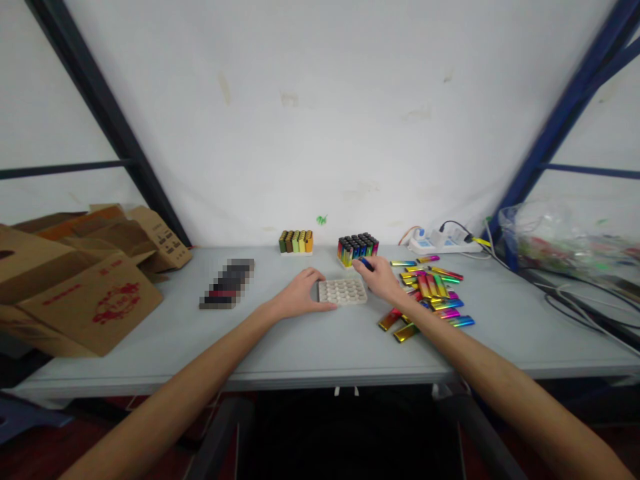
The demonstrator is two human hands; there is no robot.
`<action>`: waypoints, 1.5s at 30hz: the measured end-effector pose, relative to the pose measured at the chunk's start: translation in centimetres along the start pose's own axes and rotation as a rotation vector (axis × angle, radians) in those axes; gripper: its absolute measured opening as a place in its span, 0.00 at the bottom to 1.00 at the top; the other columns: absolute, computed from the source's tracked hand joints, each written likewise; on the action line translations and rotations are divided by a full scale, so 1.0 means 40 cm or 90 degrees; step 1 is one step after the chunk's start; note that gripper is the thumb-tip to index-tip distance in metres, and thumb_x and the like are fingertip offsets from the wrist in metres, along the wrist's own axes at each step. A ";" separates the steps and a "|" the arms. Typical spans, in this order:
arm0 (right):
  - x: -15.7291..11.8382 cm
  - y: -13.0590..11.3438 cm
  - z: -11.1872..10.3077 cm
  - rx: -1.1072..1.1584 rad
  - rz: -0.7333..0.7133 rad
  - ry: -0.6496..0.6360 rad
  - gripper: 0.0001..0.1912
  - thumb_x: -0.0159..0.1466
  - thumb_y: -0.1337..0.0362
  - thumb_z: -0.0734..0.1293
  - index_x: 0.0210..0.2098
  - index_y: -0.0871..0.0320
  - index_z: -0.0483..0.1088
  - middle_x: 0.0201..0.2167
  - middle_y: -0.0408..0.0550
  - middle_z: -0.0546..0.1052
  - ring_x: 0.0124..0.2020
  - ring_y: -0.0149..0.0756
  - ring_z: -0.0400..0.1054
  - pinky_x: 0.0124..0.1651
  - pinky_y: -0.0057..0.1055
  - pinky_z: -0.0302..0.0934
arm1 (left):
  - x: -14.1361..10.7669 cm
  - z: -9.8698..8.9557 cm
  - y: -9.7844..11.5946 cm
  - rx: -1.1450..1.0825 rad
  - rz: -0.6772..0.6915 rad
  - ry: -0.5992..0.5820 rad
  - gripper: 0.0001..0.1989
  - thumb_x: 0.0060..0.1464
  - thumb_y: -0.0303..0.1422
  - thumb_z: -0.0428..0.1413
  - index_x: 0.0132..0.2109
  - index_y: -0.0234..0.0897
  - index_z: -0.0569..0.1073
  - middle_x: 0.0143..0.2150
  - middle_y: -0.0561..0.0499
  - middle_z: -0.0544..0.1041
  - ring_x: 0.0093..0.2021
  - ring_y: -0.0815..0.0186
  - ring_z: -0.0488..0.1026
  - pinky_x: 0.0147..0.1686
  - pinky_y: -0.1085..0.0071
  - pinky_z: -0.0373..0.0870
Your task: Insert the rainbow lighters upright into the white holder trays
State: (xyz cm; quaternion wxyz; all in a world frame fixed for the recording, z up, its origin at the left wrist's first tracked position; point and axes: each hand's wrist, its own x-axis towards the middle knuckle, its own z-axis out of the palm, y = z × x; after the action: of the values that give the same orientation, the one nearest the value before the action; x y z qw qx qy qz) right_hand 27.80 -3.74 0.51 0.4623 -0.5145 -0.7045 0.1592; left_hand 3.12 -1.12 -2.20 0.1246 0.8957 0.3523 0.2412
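A white tray (343, 292) with rows of round holes lies flat on the table. My left hand (303, 293) grips its left end, thumb along the near side and fingers at the far corner. My right hand (383, 279) is above the tray's right end, fingers closed on a lighter (367, 265) of which only a dark blue end shows. Beside and beneath my right forearm lies a loose pile of shiny multicoloured lighters (433, 287). Behind the tray stands a block of upright rainbow lighters (358, 248). Left of that block, green, brown and yellow lighters (296, 242) stand in another tray.
An opened cardboard box (100, 293) occupies the table's left end. A pixelated dark object (227, 283) lies between it and my left hand. At the back right are a white power strip (445, 241) with cables and a clear plastic bag (555, 233). A wall borders the table behind.
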 end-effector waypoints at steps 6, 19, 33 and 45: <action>0.002 -0.009 0.009 -0.026 -0.006 0.003 0.20 0.60 0.48 0.57 0.20 0.53 0.51 0.19 0.40 0.54 0.24 0.30 0.48 0.28 0.31 0.40 | -0.001 0.006 -0.001 -0.004 0.014 -0.002 0.30 0.50 0.57 0.66 0.49 0.38 0.72 0.50 0.44 0.73 0.53 0.51 0.72 0.57 0.58 0.69; 0.001 0.009 0.005 0.034 -0.074 -0.100 0.20 0.72 0.45 0.58 0.37 0.55 0.64 0.27 0.39 0.68 0.30 0.34 0.62 0.35 0.30 0.55 | -0.016 -0.033 -0.027 -0.053 0.038 -0.043 0.30 0.49 0.53 0.68 0.52 0.40 0.74 0.55 0.43 0.74 0.57 0.51 0.72 0.61 0.54 0.67; 0.011 0.011 0.045 -0.081 -0.192 -0.147 0.24 0.73 0.48 0.61 0.26 0.56 0.61 0.22 0.39 0.65 0.25 0.31 0.58 0.31 0.29 0.47 | -0.004 -0.015 0.011 -0.068 0.037 -0.032 0.31 0.45 0.50 0.71 0.52 0.39 0.77 0.54 0.43 0.75 0.55 0.50 0.74 0.61 0.55 0.68; 0.031 0.034 0.074 -0.137 -0.238 -0.224 0.18 0.74 0.55 0.63 0.31 0.58 0.66 0.27 0.44 0.71 0.28 0.33 0.60 0.34 0.29 0.52 | 0.000 -0.006 0.012 -0.086 0.037 -0.031 0.32 0.43 0.49 0.72 0.53 0.39 0.78 0.54 0.43 0.75 0.55 0.50 0.74 0.61 0.55 0.69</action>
State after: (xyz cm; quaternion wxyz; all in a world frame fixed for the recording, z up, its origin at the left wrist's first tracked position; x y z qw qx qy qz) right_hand 26.13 -1.32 -1.38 0.2967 -0.3862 -0.8695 0.0822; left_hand 3.28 -1.44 -1.81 0.1859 0.9008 0.3057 0.2461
